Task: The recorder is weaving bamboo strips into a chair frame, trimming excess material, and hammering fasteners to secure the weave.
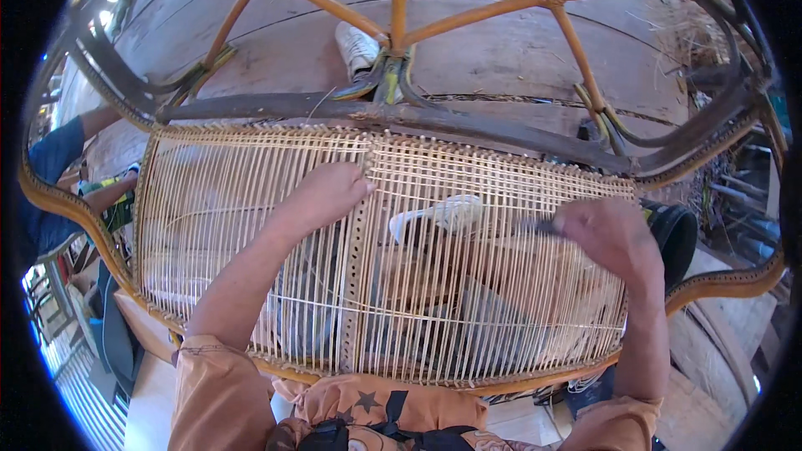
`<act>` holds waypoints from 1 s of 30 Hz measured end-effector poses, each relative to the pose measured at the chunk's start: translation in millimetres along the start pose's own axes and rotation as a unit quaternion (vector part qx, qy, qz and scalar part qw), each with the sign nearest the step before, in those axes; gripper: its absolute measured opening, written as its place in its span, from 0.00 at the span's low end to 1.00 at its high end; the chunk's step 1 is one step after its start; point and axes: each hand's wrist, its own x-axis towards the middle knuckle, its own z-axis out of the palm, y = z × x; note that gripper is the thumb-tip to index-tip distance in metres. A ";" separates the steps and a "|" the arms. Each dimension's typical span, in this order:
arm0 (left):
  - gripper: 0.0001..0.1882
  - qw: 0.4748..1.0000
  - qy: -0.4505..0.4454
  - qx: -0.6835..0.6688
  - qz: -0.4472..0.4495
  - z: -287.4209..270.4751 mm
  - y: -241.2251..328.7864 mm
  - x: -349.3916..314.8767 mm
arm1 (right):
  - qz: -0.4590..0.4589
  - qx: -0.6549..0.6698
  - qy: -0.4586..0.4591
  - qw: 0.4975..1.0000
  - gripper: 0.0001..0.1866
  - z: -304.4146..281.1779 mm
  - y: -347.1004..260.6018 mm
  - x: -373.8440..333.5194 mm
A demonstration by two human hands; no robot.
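A rattan bench frame with a seat of pale cane strands [242,175] lies in front of me. A perforated strip [351,263] divides the seat into two panels. At the upper end of this strip, my left hand [338,188] is closed with its fingertips by the strip; anything pinched there is hidden. My right hand [606,234] is closed on a slim dark tool [539,225] over the right panel. The tool is blurred, so its exact kind does not show. Cross strands [501,171] run through the upper part of the right panel.
Curved rattan struts [476,17] rise beyond the seat, over a plank floor [468,67]. A white shoe [357,52] lies behind the far rail [276,106]. Another person's arm [102,121] is at far left. A dark bucket [672,238] stands right of the seat.
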 end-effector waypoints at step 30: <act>0.19 0.992 0.029 0.116 -0.030 8.4 11.2 -2.3 | -0.017 0.199 0.192 0.961 0.14 12.8 1.9 3.7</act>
